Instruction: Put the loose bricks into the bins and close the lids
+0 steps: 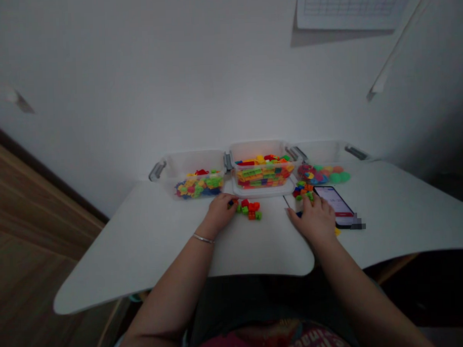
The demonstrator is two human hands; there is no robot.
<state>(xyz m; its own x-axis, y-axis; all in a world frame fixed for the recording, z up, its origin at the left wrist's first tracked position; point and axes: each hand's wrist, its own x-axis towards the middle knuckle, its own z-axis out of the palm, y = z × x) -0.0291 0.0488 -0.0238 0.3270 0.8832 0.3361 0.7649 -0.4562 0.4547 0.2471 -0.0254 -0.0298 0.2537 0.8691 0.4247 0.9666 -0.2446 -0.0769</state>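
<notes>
My left hand (221,214) rests on the white table with its fingertips pinched on a small toy brick (232,203), dark blue and orange as far as it shows. Just right of those fingertips lies a cluster of red, orange and green toy bricks (251,209). My right hand (316,218) is lowered over the table with its fingers spread. Its fingertips touch or cover part of a second pile of mixed bricks (301,188). A dark blue piece shows by the thumb, and a yellow piece (337,231) peeks out beside the wrist.
Three clear bins stand along the wall: a left bin of small pieces (199,187), a middle bin of bricks (264,173) and a right bin of colourful balls (324,174). A phone (335,205) lies right of my right hand. The table (116,248) has a curved front edge.
</notes>
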